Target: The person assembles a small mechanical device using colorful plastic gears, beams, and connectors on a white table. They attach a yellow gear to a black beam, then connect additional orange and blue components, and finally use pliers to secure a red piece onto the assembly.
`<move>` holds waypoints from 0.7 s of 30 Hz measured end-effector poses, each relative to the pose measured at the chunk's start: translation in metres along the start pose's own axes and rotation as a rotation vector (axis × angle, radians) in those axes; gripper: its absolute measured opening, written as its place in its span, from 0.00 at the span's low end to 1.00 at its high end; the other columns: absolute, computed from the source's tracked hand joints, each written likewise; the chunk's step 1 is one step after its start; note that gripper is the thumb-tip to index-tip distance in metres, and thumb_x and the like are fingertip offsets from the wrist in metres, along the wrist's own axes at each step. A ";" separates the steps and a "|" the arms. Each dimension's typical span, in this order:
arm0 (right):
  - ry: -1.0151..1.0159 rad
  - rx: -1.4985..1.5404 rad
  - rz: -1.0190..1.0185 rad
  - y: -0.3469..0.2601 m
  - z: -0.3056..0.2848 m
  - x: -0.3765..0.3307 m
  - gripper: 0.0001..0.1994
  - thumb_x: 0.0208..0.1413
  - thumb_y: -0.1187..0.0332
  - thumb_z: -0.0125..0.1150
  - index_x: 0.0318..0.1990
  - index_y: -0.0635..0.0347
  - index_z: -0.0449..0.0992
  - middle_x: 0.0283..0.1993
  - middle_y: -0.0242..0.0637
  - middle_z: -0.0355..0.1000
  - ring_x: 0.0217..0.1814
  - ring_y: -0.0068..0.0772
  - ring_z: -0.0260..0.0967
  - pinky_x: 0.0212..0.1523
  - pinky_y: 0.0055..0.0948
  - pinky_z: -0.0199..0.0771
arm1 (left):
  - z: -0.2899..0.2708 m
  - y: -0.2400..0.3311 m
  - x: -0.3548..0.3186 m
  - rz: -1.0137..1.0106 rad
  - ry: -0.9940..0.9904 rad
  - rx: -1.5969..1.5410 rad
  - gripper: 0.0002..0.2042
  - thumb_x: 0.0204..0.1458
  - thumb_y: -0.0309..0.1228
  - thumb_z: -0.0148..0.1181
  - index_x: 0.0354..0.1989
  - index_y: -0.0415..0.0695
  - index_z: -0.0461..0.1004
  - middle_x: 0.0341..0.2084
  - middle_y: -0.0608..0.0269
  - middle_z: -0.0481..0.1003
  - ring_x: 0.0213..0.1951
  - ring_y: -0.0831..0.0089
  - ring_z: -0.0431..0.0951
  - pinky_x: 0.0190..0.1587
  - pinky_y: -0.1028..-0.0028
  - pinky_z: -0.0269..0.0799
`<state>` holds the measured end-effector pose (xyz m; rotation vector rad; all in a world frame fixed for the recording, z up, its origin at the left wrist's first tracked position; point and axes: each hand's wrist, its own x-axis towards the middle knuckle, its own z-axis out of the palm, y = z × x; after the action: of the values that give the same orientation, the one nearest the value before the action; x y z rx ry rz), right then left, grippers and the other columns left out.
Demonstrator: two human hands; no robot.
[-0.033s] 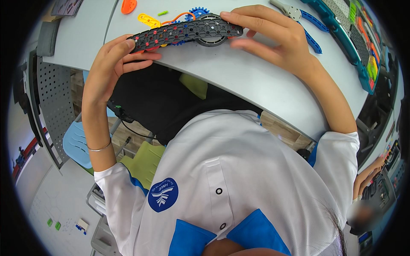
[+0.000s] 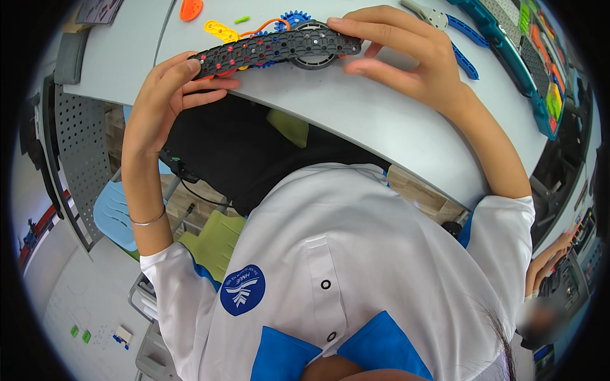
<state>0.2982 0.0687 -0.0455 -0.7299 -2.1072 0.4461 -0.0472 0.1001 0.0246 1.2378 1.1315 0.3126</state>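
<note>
A long black perforated building-kit strip (image 2: 273, 47) is held slanted at the table's near edge, its right end a little higher. My left hand (image 2: 175, 86) is closed on the left end, thumb on top and fingers beneath. At the right end, my right hand (image 2: 406, 57) has its fingers spread. Its index fingertip rests at the strip's far edge, while the thumb stands apart below. Under and behind the strip are a round dark wheel (image 2: 316, 62), blue gears (image 2: 295, 18), an orange curved piece (image 2: 257, 28) and a yellow perforated piece (image 2: 221, 30). The strip partly hides how they join.
An orange piece (image 2: 190, 9) and a small green pin (image 2: 242, 20) lie on the white table (image 2: 406, 136). To the right are a grey-and-blue claw-shaped part (image 2: 460, 32) and a teal parts tray (image 2: 508, 54). A blue chair (image 2: 114, 213) stands at lower left; another person's arm (image 2: 546, 263) shows far right.
My right hand has shifted very slightly, its fingers a touch higher around the strip's end. The left hand and the strip look almost unmoved.
</note>
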 end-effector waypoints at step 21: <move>-0.130 0.944 0.654 -0.010 0.001 0.001 0.18 0.55 0.72 0.73 0.51 0.62 0.73 0.44 0.30 0.67 0.41 0.16 0.65 0.43 0.18 0.67 | 0.002 -0.004 -0.001 0.033 0.001 -0.103 0.26 0.62 0.36 0.49 0.58 0.23 0.66 0.48 0.32 0.76 0.52 0.48 0.81 0.56 0.65 0.79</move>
<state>0.2937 0.0618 -0.0404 -0.7812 -1.4347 1.7205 -0.0477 0.0971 0.0211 1.1662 1.0831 0.3919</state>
